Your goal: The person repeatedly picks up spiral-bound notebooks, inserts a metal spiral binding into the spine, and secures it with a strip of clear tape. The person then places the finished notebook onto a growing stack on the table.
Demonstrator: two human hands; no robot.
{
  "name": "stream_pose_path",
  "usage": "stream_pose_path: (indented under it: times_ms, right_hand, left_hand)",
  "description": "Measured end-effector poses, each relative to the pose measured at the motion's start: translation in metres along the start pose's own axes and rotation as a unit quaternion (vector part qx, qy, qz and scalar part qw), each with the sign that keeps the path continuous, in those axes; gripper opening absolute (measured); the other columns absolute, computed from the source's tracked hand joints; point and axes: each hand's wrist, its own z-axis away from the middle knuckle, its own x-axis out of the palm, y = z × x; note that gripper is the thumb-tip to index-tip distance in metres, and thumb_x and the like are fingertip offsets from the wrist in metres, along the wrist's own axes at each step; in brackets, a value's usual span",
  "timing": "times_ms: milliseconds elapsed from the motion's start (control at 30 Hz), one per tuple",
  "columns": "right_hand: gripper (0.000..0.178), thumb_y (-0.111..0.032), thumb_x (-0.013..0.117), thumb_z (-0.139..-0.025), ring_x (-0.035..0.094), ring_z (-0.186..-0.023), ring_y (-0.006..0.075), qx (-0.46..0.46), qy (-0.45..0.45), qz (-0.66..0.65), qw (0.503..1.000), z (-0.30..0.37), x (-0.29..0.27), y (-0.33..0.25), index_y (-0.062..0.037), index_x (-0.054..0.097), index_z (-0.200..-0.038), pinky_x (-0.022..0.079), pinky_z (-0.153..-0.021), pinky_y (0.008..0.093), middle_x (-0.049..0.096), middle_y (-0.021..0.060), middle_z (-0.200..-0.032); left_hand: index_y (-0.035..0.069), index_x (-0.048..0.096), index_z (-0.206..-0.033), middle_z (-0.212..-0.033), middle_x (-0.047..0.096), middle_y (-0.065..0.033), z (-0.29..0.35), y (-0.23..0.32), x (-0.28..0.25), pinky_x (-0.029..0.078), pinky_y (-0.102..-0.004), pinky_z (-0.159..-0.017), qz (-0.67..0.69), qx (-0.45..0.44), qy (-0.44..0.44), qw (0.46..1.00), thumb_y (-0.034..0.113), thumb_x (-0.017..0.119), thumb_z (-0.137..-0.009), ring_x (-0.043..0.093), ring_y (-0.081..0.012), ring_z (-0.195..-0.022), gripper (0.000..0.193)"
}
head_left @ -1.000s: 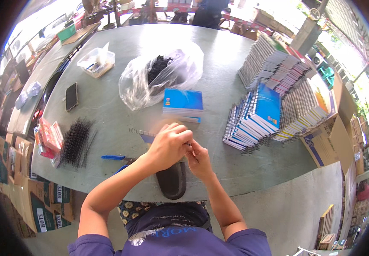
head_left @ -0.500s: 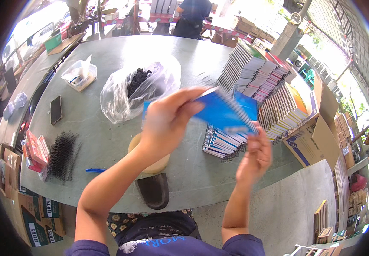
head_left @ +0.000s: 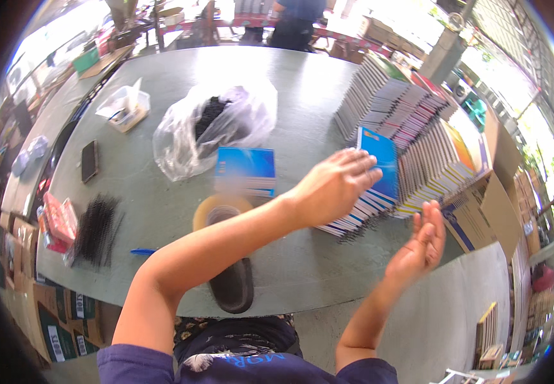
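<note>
My left hand lies flat with fingers stretched over the blue spiral notebook on top of a leaning row of spiral notebooks at the right of the table. Just right of that row, my right hand is raised, empty, its fingers extended. Further left, a small pile of blue-covered booklets rests on the table. Partly behind my left forearm are a roll of tape and a dark sole-shaped object.
Taller notebook stacks stand beyond, beside an open cardboard box. On the left are a plastic bag of black coils, loose black spiral coils, a phone, a blue pen and a plastic tub. Someone stands behind the table.
The blue spiral notebook went from between both hands onto the row at the right. My left hand moved right and flattened over it; my right hand let go and drew off rightward.
</note>
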Motion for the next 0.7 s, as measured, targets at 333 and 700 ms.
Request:
stream_pose_path:
  times_ms: [333, 700]
  right_hand:
    - [0.028, -0.012, 0.049, -0.094, 0.057, -0.110, 0.0274, -0.185, -0.161, 0.062, 0.967, 0.038, 0.002, -0.019, 0.0063, 0.055, -0.114, 0.044, -0.095, 0.0380, 0.061, 0.0195, -0.115]
    - [0.028, -0.015, 0.062, -0.089, 0.061, -0.097, 0.0141, 0.221, -0.409, 0.031, 0.885, 0.132, 0.098, 0.059, 0.0013, 0.062, -0.112, 0.047, -0.086, 0.0257, 0.065, 0.0091, -0.108]
  left_hand:
    - [-0.001, 0.064, -0.095, -0.089, 0.065, -0.0107, 0.174, -0.099, -0.078, 0.048, -0.0369, -0.084, -0.231, -0.184, -0.192, 0.936, 0.011, 0.067, -0.072, 0.058, -0.0273, -0.091, 0.027]
    - [0.001, 0.063, -0.089, -0.084, 0.065, -0.0108, 0.161, -0.076, -0.081, 0.051, -0.0358, -0.076, -0.250, -0.214, -0.268, 0.905, 0.004, 0.058, -0.070, 0.059, -0.0264, -0.091, 0.020]
